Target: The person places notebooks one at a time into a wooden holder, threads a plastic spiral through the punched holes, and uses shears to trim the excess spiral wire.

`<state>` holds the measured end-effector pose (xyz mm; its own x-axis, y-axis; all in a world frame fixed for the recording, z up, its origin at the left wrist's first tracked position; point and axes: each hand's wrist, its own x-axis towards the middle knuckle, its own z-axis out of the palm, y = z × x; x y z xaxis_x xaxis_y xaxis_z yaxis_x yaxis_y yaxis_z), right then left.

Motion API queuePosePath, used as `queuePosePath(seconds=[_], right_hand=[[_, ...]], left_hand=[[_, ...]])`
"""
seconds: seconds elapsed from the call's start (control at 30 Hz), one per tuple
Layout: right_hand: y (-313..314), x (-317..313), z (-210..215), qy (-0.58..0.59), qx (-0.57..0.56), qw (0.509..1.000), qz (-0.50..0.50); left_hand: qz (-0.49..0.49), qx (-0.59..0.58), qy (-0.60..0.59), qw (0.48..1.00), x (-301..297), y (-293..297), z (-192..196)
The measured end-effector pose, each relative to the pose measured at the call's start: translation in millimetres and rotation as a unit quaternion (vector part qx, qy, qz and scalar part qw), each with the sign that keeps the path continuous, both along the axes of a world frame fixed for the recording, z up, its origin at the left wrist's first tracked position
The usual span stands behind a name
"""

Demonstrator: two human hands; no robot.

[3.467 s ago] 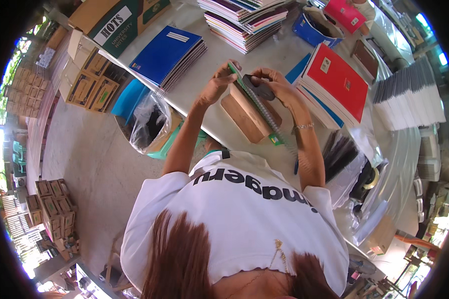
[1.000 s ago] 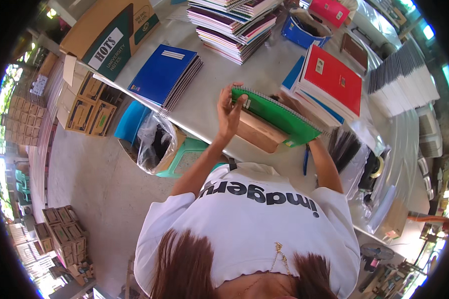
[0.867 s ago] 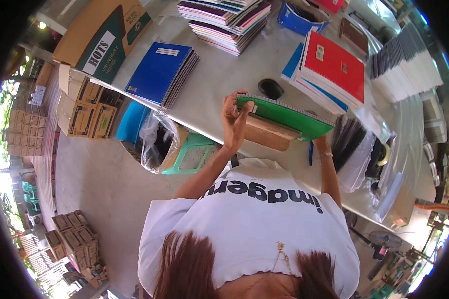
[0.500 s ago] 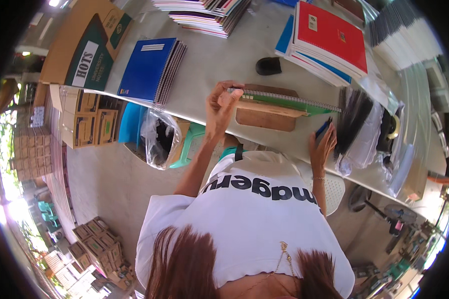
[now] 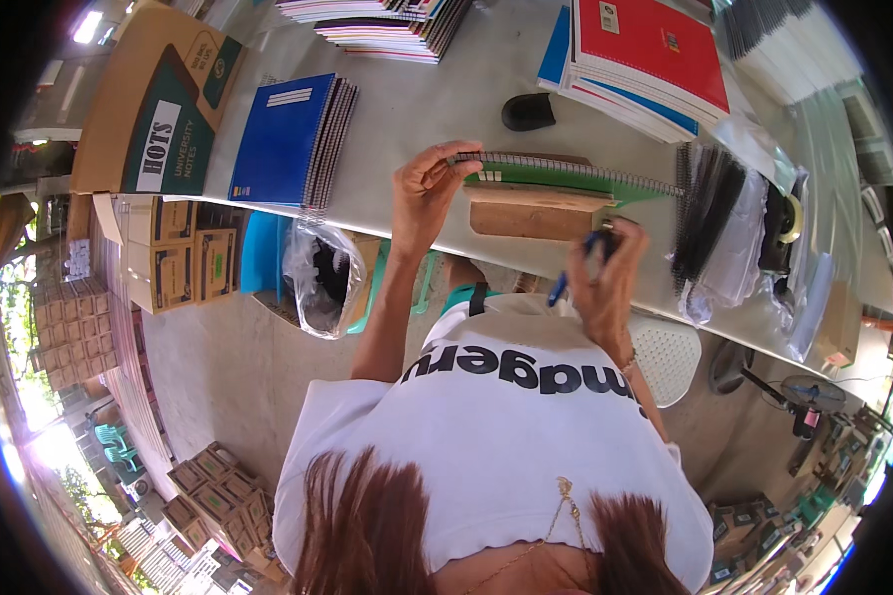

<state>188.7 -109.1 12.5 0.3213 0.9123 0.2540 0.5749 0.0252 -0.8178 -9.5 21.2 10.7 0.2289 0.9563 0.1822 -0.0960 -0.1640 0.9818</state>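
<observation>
Green notebook (image 5: 556, 178): a spiral-bound notebook with a green cover, lying flat on a wooden block at the near edge of the table, its wire spine along the far side.
Left hand (image 5: 422, 188): grip closed on the left end of the green notebook, thumb and fingers pinching the corner by the wire spine.
Right hand (image 5: 605, 283): grip closed around a blue pen, held just below the right end of the wooden block, near the table edge.
Blue pen (image 5: 561, 286): slanted, its lower end sticking out to the left of the right hand.
Wooden block (image 5: 536, 213): long plain block under the green notebook, parallel to the table edge.
Table (image 5: 427, 109): pale grey top, running across the upper part of the view.
Black object (image 5: 528, 111): small and rounded, on the table beyond the green notebook; I cannot tell what it is.
Blue notebooks (image 5: 290, 139): a stack to the left, well apart from the left hand.
Red notebooks (image 5: 650, 50): a stack at the far right, over blue ones.
Black binding combs (image 5: 709, 213): a bundle just right of the green notebook.
Cardboard box (image 5: 154, 104): brown and dark green, at the left end of the table.
Plastic bag (image 5: 318, 278): clear, hanging below the table edge.
</observation>
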Motion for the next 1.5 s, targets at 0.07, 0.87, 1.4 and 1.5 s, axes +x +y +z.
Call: queuePosePath(seconds=[0.07, 0.87, 1.4, 1.5], right_hand=[[15, -24, 24, -0.018, 0.032, 0.995, 0.091], [59, -87, 16, 0.065, 0.082, 0.983, 0.150], [55, -84, 26, 0.046, 0.063, 0.985, 0.152], [58, -70, 28, 0.529, -0.205, 0.794, 0.218]], left_hand=[[0.012, 0.023, 0.045, 0.999, 0, 0, 6], [0.102, 0.076, 0.115, 0.985, 4, -17, 1], [0.146, 0.172, 0.165, 0.960, 6, -21, -7], [0.141, 0.192, 0.171, 0.956, 4, -23, -9]])
